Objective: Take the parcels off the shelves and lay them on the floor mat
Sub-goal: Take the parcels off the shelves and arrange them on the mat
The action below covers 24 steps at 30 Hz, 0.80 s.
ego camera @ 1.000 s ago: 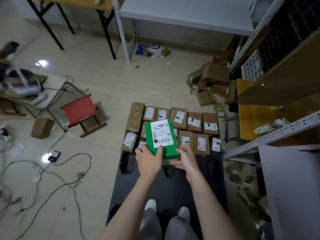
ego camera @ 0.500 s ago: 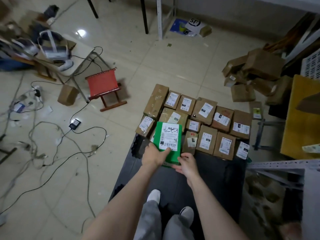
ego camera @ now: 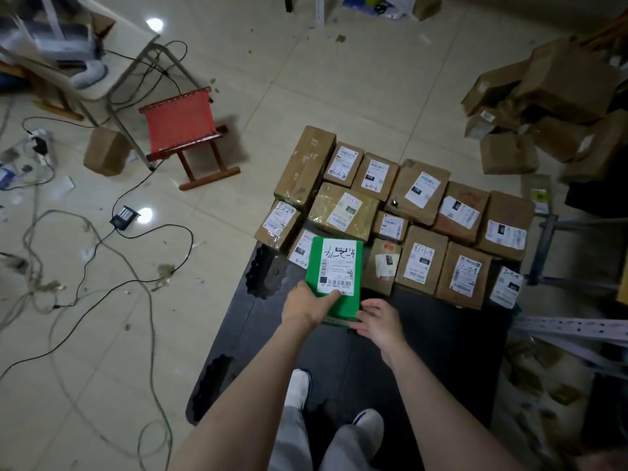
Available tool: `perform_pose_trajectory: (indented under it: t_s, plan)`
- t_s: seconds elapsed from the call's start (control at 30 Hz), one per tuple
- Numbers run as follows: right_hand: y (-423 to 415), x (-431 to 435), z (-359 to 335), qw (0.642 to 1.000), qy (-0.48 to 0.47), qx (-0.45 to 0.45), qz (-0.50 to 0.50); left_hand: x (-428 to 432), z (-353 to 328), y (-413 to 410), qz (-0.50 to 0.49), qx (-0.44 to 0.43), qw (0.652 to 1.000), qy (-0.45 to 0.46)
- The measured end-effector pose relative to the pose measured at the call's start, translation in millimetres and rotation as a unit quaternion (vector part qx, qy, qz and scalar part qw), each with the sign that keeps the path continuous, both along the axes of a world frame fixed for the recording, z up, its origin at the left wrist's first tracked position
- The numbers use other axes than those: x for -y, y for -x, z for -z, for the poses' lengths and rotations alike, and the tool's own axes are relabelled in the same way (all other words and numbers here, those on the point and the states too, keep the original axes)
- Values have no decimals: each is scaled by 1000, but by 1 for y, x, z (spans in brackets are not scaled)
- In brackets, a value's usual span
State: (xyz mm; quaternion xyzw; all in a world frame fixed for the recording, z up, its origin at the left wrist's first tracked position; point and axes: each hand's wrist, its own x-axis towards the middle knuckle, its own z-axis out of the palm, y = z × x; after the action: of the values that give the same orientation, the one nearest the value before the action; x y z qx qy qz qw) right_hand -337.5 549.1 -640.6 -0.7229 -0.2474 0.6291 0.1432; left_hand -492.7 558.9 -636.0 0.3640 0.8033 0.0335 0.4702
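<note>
Both hands grip the near end of the green parcel (ego camera: 334, 277), left hand (ego camera: 307, 305) thumbing its label, right hand (ego camera: 379, 322) at the corner, over the floor mat (ego camera: 441, 351) beside the brown parcels (ego camera: 421, 260): stiff, likely light, best held by its edges.

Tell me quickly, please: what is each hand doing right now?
Left hand: grips the green rectangular parcel with a white label, thumb on top.
Right hand: grips the same parcel's near edge.
</note>
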Motion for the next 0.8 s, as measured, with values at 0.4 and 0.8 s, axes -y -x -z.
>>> perform_pose_trajectory:
  t_s: [0.4,0.8]
  plan:
    - [7,7,159,999,7,1,52,-5,145,4,37,22,999,-21]
    - [19,-9,309,996,-30,-48,68,-24,284,-9,63,51,995,-65]
